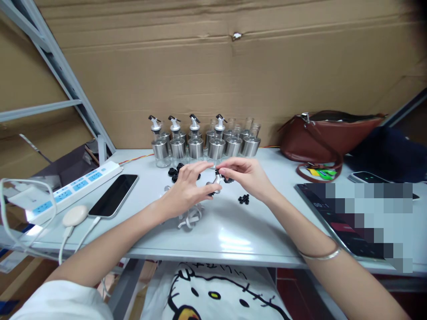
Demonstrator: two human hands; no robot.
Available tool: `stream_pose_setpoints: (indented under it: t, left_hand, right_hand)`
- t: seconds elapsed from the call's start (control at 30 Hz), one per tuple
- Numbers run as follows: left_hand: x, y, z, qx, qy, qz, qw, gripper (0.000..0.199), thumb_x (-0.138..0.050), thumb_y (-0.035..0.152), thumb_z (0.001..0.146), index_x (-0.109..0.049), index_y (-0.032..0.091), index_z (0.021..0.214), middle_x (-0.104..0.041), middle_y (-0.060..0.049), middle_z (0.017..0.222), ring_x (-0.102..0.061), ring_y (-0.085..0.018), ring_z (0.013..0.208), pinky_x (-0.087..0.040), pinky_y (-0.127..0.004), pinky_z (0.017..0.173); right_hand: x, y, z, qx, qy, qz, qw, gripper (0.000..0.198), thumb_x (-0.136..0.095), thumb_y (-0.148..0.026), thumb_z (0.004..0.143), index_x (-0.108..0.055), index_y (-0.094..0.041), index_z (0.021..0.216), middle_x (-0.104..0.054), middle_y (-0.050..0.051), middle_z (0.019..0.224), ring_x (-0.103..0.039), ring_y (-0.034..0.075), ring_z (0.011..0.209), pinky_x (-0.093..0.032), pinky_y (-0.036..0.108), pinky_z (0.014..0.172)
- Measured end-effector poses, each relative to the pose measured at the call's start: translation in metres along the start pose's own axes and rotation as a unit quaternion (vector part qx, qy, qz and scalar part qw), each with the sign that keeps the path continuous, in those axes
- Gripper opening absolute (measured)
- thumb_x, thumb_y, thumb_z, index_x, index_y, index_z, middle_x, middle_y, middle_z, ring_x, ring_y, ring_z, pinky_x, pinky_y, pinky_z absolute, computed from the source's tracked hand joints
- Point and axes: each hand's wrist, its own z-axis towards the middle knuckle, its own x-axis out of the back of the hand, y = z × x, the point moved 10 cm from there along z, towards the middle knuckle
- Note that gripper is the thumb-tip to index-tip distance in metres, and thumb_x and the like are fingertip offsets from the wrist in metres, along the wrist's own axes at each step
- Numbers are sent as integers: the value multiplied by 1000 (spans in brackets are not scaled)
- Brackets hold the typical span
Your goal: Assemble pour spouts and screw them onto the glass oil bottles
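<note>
A small white-and-black spout piece (218,178) sits over the counter's (267,231) middle, gripped by the left hand (188,184), its far end pinched by the right hand (248,174). Such fingertip holds could slip, dropping it among loose black bits (243,199). Far side: steel-sleeved glass bottles (233,146), four spout-topped; contents I can't make out.

At the left of the table (253,242) a white power strip (77,187) with blue sockets runs toward the far edge, a dark-screened phone (114,195) and a round pale puck (75,216) beside it, both cabled. Far right sits a brown handbag (327,138), green and yellow packets (323,173) by its strap. Nearer lies a dark-screened tablet (328,213), partly pixelated. Cardboard (167,66) stands behind everything.
</note>
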Motion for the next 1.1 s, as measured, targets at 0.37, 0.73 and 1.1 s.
stream_pose_setpoints:
  t: [0.37,0.73,1.1]
  left_hand:
    - [3,9,4,-34,-20,5,999,22,-51,23,93,-54,18,115,-51,-21,135,-48,-29,128,-41,-45,95]
    - [9,10,4,-53,3,-13,999,23,-52,26,93,-54,17,113,-54,-19,130,-50,-27,125,-48,-41,94]
    - [20,10,3,-68,52,-19,996,29,-46,40,94,-53,19,114,-55,-16,125,-50,-26,123,-46,-43,94]
  right_hand:
    - [1,-4,0,26,14,47,998,16,-77,-31,67,-75,-16,73,-64,0,65,-50,7,46,-42,25,48]
    - [-2,5,-2,0,29,81,996,24,-79,-33,67,-65,-14,70,-61,-3,56,-49,7,47,-42,23,48]
    - [-49,24,-15,-149,-156,291,932,29,-69,-43,80,-64,-16,90,-57,-1,70,-52,9,62,-41,23,57]
